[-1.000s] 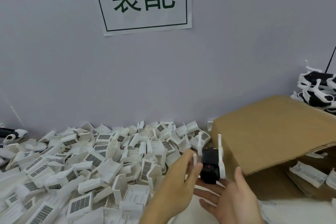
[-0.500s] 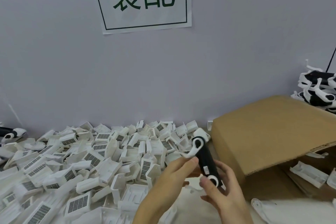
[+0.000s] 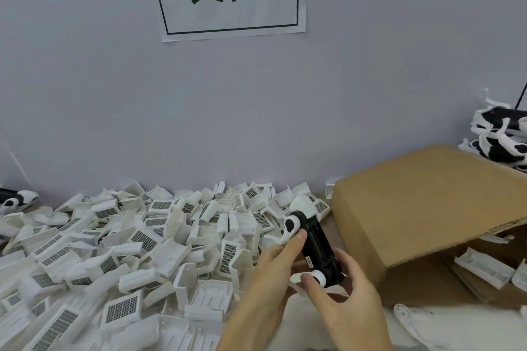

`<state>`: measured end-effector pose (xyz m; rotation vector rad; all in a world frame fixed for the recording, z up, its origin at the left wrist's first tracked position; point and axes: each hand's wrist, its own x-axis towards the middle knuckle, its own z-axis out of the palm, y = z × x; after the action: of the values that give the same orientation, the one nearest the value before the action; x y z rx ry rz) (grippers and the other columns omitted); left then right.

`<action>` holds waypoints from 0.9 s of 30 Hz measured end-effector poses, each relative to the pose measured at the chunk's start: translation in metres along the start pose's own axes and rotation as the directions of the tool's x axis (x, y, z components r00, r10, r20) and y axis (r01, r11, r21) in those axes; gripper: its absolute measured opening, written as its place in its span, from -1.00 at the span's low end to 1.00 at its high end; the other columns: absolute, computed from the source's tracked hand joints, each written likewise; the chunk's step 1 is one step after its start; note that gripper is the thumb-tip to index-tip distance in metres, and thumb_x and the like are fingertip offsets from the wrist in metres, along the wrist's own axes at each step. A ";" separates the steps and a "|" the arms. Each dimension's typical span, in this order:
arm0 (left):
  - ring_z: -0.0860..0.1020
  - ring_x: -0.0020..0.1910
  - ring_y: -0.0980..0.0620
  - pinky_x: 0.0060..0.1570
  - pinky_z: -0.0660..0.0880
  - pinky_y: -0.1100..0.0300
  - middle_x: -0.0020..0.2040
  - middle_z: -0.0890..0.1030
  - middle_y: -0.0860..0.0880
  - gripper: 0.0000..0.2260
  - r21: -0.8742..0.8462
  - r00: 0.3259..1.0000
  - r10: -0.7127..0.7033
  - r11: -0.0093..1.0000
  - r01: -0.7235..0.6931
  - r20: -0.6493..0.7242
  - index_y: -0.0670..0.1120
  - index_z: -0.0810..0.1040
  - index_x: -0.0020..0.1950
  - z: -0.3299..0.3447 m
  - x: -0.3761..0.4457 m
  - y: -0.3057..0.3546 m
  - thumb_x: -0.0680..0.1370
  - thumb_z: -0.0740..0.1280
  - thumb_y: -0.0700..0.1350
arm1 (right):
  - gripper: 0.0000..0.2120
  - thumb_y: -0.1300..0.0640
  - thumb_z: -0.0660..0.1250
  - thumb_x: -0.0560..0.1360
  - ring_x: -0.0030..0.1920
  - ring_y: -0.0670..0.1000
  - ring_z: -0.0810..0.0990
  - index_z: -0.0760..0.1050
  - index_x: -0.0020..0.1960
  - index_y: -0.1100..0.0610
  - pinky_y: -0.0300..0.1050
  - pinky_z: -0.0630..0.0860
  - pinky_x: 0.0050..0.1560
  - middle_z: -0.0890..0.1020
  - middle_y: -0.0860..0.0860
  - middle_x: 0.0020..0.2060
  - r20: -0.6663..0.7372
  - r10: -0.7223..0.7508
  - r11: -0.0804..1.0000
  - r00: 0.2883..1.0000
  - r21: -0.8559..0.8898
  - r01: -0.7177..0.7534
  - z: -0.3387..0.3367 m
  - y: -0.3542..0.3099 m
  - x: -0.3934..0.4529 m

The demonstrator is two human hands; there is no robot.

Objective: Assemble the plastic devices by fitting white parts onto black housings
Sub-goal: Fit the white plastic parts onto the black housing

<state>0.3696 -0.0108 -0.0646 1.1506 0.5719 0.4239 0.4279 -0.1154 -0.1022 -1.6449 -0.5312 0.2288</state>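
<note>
A long black housing with white parts clipped at both ends is held between my hands, tilted with its far end up. My left hand grips it from the left, a fingertip on the white arm near the upper round cap. My right hand holds the lower end, its thumb beside the lower white cap. A big heap of loose white parts, many with dark grilles, covers the table to the left.
An open cardboard box lies on its side at the right, with white pieces inside. Finished black-and-white devices are stacked at the far right. Another device lies at the far left. A loose white bracket lies near my right wrist.
The housing has been turned from end-on to lengthwise. The white arm, raised half a second ago, now lies against the black body with its cap on the upper end. Both hands keep hold.
</note>
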 end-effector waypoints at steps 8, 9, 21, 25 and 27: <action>0.57 -0.24 0.25 -0.25 0.44 0.49 -0.19 0.65 0.01 -0.63 0.328 0.969 0.246 0.914 -0.237 0.015 -0.17 0.68 -0.05 0.007 0.002 -0.006 0.65 0.24 0.09 | -0.54 0.03 0.62 0.26 -0.04 -0.14 0.66 0.56 0.12 -0.10 -0.29 0.52 -0.14 0.69 -0.12 -0.11 -0.012 0.025 0.999 1.000 -0.043 -0.025 0.001 0.003 0.003; 0.59 -0.22 0.23 -0.23 0.45 0.50 -0.18 0.67 -0.03 -0.63 0.294 0.966 0.260 0.922 -0.252 0.014 -0.20 0.67 -0.03 0.008 0.002 -0.004 0.65 0.26 0.08 | -0.55 0.01 0.62 0.25 -0.05 -0.16 0.64 0.55 0.07 -0.13 -0.29 0.52 -0.13 0.68 -0.12 -0.13 -0.029 0.009 0.998 1.000 -0.066 -0.011 0.003 0.001 0.003; 0.71 -0.16 0.02 -0.22 0.57 0.32 -0.19 0.73 -0.12 -0.75 0.042 0.953 0.299 0.954 -0.298 -0.042 -0.18 0.66 -0.05 -0.005 0.011 0.002 0.62 0.33 -0.02 | -0.57 -0.12 0.60 0.21 -0.06 -0.22 0.61 0.48 -0.02 -0.22 -0.13 0.57 -0.02 0.66 -0.22 -0.16 -0.050 -0.115 0.972 0.992 -0.211 0.102 0.027 -0.009 0.008; 0.71 -0.06 0.00 -0.01 0.60 0.20 -0.14 0.74 -0.09 -0.78 0.109 0.939 0.345 0.932 -0.344 0.017 -0.12 0.66 -0.02 -0.003 0.015 -0.004 0.62 0.34 0.00 | -0.56 -0.17 0.60 0.19 -0.06 -0.39 0.55 0.43 -0.07 -0.28 -0.39 0.45 -0.20 0.57 -0.48 -0.10 -0.049 -0.152 0.966 0.987 -0.218 0.138 0.022 -0.008 0.011; 0.71 -0.07 0.02 -0.08 0.58 0.26 -0.12 0.74 -0.09 -0.83 0.064 0.935 0.355 0.933 -0.354 0.002 -0.08 0.66 -0.02 -0.003 0.017 -0.005 0.63 0.33 -0.03 | -0.57 -0.20 0.57 0.18 -0.06 -0.43 0.54 0.43 -0.06 -0.28 -0.45 0.43 -0.26 0.52 -0.55 -0.08 -0.048 -0.184 0.960 0.982 -0.224 0.169 0.022 -0.011 0.011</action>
<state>0.3810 -0.0006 -0.0738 1.3186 0.3858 0.7260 0.4255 -0.0898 -0.0933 -1.7994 -0.6658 -0.0195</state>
